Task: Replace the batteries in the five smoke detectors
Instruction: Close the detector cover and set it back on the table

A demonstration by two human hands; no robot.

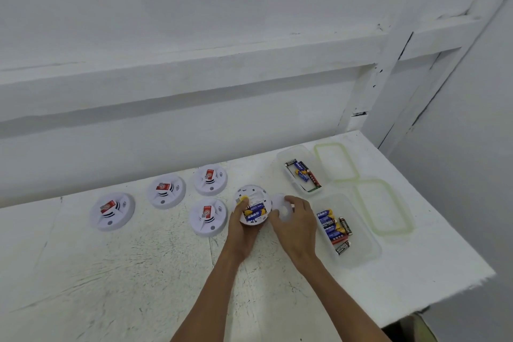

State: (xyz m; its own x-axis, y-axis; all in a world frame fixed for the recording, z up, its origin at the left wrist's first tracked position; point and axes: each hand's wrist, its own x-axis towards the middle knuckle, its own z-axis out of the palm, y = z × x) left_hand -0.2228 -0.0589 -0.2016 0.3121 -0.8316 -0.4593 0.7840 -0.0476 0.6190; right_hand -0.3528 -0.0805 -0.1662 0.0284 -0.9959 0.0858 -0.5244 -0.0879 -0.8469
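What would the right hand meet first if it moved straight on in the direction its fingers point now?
Probably the open smoke detector that the left hand holds: the right hand, its fingers curled on the round cover, points up-left at it, nearly touching; depth is unclear.

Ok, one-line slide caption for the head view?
Left hand grips an opened smoke detector, blue batteries showing; right hand holds its round cover; four closed detectors left, two battery tubs right.
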